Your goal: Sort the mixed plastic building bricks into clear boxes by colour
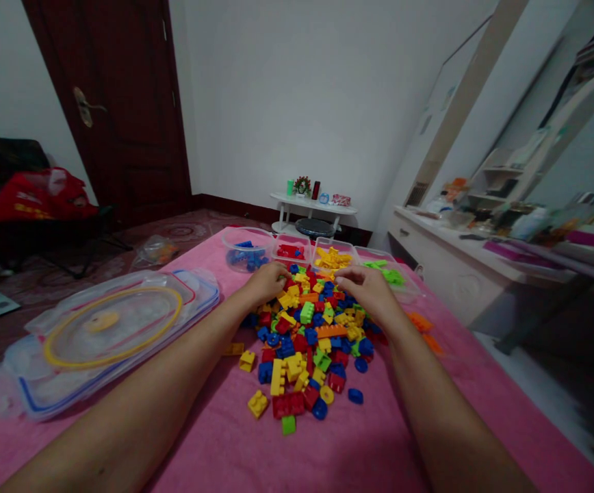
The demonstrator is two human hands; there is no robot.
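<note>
A loose pile of toy building blocks point(307, 313) in red, yellow, blue, green and orange is heaped on the pink cloth point(215, 438). At the far left edge of the pile is my left hand point(267, 282), its fingers curled together over the blocks; whatever lies between the fingertips is hidden. My right hand point(367, 286) reaches over the far right part, thumb and fingers closed in a pinch, with yellow blocks just by the fingertips. What it holds is too small to make out.
Behind the pile stand clear containers: a round one point(229, 235) with blue blocks, others with red blocks point(291, 251), yellow blocks point(332, 259) and green blocks point(392, 276). Orange blocks point(420, 322) lie to the right. Stacked clear lids point(143, 335) lie left.
</note>
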